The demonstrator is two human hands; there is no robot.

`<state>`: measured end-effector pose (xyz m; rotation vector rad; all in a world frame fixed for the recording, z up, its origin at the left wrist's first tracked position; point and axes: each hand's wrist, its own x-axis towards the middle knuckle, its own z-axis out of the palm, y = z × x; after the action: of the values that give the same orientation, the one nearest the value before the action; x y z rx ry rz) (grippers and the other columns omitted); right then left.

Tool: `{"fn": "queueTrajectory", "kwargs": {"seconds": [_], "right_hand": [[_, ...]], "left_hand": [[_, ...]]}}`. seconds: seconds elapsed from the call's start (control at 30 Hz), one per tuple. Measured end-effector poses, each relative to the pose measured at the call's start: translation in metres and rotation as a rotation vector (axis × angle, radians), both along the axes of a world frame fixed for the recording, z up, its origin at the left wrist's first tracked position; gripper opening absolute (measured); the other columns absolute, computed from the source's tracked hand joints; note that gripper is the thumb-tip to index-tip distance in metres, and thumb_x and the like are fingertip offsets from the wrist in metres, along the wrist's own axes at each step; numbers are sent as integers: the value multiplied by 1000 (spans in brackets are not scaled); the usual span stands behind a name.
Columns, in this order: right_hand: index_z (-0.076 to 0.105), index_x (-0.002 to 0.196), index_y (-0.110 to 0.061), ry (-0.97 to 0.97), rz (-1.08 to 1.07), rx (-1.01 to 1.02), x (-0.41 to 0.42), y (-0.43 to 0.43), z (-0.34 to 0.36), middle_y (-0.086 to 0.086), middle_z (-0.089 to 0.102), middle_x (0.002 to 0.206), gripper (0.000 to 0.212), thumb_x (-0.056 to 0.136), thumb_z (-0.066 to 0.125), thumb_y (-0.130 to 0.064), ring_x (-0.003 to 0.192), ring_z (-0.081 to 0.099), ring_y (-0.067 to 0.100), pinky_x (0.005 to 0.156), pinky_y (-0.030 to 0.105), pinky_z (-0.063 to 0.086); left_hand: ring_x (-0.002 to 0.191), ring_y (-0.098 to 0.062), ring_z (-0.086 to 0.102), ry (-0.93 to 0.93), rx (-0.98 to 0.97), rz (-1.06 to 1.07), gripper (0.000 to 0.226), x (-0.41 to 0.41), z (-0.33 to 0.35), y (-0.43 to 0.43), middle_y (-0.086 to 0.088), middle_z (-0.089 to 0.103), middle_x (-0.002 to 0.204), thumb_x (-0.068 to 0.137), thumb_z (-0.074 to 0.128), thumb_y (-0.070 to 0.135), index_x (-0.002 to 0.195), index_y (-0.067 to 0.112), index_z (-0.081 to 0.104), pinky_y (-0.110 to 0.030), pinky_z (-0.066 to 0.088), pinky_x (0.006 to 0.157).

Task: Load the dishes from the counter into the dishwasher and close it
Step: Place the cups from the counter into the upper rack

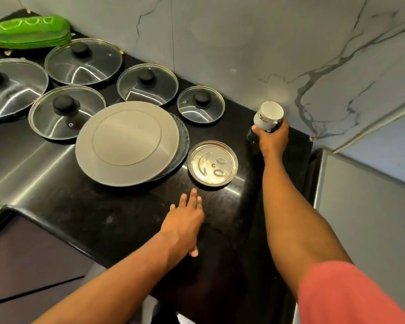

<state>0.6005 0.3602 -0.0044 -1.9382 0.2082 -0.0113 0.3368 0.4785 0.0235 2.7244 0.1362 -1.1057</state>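
Your right hand is curled round a white mug, gripping it at its base. The mug is tilted, mouth up, close to the marble wall. Your left hand holds nothing, fingers straight and slightly spread low over the black counter. Just past its fingertips lies a small steel plate with a smiley face. Left of that, a large grey plate rests on a dark pan. Beyond stand five glass-lidded pots and, farthest, stacked green plates.
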Motion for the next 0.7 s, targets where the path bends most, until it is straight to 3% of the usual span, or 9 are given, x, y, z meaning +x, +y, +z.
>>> {"fn": "queueTrajectory", "kwargs": {"seconds": [0.13,0.33,0.57,0.7], "right_hand": [[32,146,-15,5,-56,19,18,9,-6,4,46,143,88,73,83,-16,133,43,25,112,44,36],[41,136,-16,17,-74,-70,21,10,0,4,51,137,78,71,84,-20,127,49,26,106,43,43],[45,134,-18,-41,-109,0,-72,-1,6,2,55,133,78,69,86,-26,121,53,20,102,39,47],[48,132,-18,-63,-80,62,-151,-10,7,-1,58,125,74,68,86,-20,112,56,15,93,30,48]], "left_hand": [[149,-38,-9,6,-11,2,134,0,-1,1,-17,-24,159,68,89,28,153,1,-12,-52,14,120],[149,-37,-9,-4,-26,11,134,-1,0,2,-16,-23,160,67,89,28,154,3,-10,-52,15,119],[150,-38,-7,-48,-10,3,135,-4,4,0,-17,-18,162,65,90,30,154,0,-7,-54,16,118],[150,-36,-7,-89,-32,5,135,-11,5,2,-16,-16,163,66,90,32,155,2,-7,-54,14,120]]}}
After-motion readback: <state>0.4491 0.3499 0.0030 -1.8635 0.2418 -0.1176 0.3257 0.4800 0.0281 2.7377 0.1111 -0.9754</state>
